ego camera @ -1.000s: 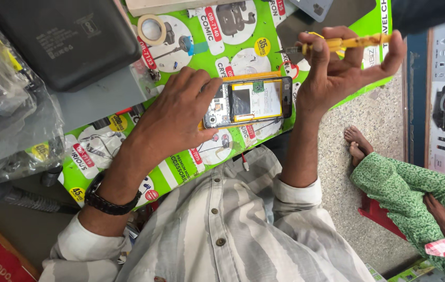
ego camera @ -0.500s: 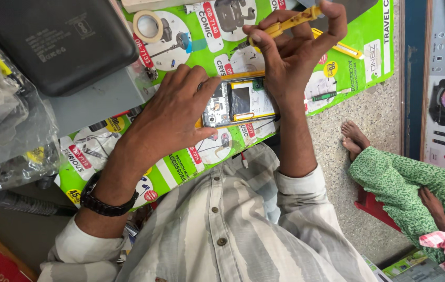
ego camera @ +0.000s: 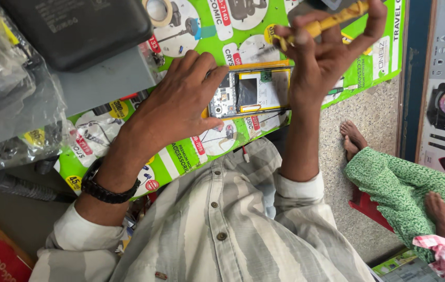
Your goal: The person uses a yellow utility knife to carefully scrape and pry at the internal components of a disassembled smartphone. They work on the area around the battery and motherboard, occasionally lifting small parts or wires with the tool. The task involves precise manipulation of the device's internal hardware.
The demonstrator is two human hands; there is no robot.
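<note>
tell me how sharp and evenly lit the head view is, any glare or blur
Head view: soft, even daylight, no hard shadows; the left hand and opened phone are sharp; the right hand and yellow screwdriver slightly soft at the top edge; pale glare on the clear plastic bags at left.

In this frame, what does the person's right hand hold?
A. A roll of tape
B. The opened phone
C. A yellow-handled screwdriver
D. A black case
C: the right hand grips a yellow-handled screwdriver raised above the opened phone, which the left hand steadies on the green printed sheet.
</note>
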